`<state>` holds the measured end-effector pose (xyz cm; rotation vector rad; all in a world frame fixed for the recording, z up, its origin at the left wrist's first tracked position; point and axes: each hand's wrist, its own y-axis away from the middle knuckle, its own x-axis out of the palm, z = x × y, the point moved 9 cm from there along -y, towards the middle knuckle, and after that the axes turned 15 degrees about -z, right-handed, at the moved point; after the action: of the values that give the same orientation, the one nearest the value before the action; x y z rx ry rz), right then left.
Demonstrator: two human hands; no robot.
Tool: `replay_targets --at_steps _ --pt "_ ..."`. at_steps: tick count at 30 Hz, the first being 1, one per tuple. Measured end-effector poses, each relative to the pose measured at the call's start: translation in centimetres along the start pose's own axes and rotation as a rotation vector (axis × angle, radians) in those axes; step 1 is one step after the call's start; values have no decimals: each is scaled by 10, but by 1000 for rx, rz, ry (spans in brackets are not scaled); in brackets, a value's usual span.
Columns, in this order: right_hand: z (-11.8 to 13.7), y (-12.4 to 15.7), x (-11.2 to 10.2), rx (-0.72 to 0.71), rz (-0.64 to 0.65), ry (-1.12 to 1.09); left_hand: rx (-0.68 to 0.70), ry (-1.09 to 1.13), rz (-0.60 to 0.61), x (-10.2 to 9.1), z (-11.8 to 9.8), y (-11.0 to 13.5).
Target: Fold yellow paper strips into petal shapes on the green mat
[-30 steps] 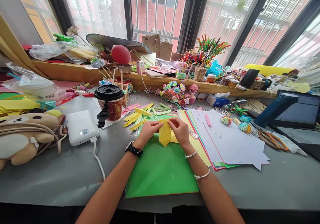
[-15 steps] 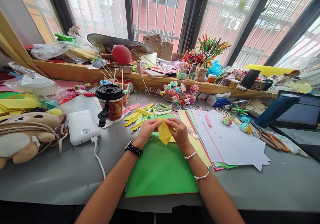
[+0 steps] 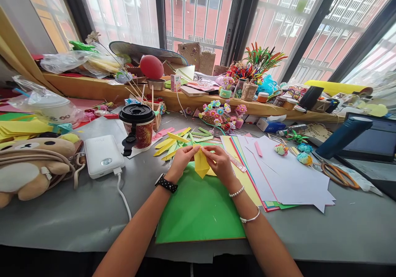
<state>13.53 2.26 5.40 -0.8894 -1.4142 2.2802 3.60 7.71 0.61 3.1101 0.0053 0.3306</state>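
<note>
I see a folded yellow paper [image 3: 201, 164] at the centre of the frame, just above the green sheet [image 3: 199, 211] that lies flat on the grey worktop [image 3: 77, 215]. The paper is bright yellow, creased into a narrow shape that tapers to a point at its lower end, and another yellow layer shows just to its right under the fingers. Its upper edge is hidden behind both sets of fingertips, so I cannot make out how many folds it has or how the top is shaped. My left hand [image 3: 182, 158] comes in from the lower left with a black dotted watch at the wrist; its fingers are curled and pressed together, pinching the upper left of the paper. My right hand [image 3: 220, 161] comes in from the lower right, with a pearl bracelet and a thin bangle on the arm, and its thumb and fingers pinch the upper right of the same piece. The two hands nearly meet over the fold. To the right of them lies a fanned stack of white and coloured sheets [image 3: 287, 178]; to the upper left stands a lidded paper cup [image 3: 137, 125].
</note>
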Motion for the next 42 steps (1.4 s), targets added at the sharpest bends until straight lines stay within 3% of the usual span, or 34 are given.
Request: replay_targets --at_steps 5,12,17,20,32,42 --pt "0 -2 -1 74 3 -91 21 -13 -24 -3 -1 -1" --pt "-19 -3 -2 421 -16 -289 39 -84 -22 -4 -4 0" --pt "-45 9 4 741 -63 -448 54 -121 -17 -3 -6 1" --pt "-55 17 9 858 -59 -479 52 -125 -16 -3 -6 1" --pt "-50 27 26 943 140 -520 36 -198 44 1 0 2" --pt "-59 28 22 980 84 -497 9 -177 54 0 5 -1"
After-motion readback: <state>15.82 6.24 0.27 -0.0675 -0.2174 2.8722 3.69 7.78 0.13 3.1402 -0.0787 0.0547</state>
